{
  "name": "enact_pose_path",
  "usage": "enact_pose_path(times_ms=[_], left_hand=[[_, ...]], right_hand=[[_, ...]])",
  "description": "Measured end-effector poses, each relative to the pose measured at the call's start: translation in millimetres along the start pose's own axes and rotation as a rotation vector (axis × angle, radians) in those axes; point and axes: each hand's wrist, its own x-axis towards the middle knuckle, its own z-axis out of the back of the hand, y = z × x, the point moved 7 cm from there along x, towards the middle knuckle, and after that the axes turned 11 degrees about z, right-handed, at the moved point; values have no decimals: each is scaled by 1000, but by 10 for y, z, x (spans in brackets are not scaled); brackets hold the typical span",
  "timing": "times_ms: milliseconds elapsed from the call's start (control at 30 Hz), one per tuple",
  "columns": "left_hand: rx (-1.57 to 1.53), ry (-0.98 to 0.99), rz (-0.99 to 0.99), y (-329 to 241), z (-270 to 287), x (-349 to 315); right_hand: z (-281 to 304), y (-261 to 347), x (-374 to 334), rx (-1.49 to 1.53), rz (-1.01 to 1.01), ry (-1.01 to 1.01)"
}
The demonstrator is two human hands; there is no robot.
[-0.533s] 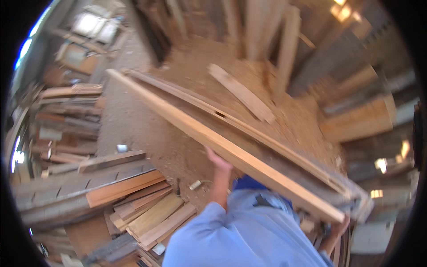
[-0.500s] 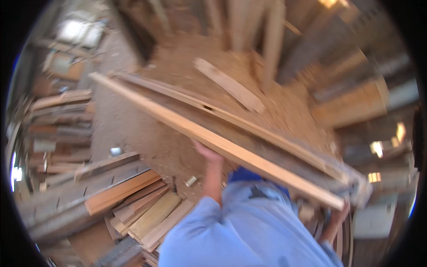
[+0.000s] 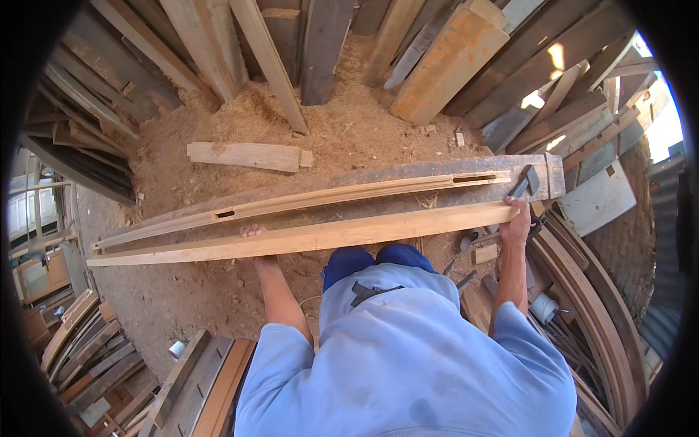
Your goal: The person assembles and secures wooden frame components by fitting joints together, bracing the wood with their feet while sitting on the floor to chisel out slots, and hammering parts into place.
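Across my front I hold a long pale wooden beam [image 3: 342, 234] with both hands. My left hand [image 3: 253, 231] reaches under it left of its middle, and the fingertips show past the far edge. My right hand [image 3: 518, 218] is closed round the beam's right end. Just beyond lies a second long timber [image 3: 342, 200] with two dark slots cut in it, on a thick dark plank [image 3: 422, 173]. A dark tool like a hammer or square [image 3: 525, 182] rests on the plank's right end, close to my right hand.
A short pale board [image 3: 244, 156] lies on the sawdust-covered floor [image 3: 342, 124]. Many boards [image 3: 451, 62] lean along the far side. Stacked timber [image 3: 207, 386] is at the lower left, and curved planks [image 3: 604, 313] with loose tools are at the right.
My view has turned, so the beam and the plank now run nearly level across it instead of slanting down to the right. Both hands still hold the beam.
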Motion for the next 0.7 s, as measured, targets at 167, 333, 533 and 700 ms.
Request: enact_pose_path(times_ms=[167,333,533,700], left_hand=[[58,-273,-123,25,-79,-137],[190,-738,-229,128,-452,-343],[530,-980,-286,178,-750,-550],[580,-1083,12,142,-699,-572]], right_hand=[[-18,-7,45,-5,49,-111],[48,-180,16,-35,103,-163],[138,-551,-25,-92,89,-189],[35,-551,102,-346,178,-76]])
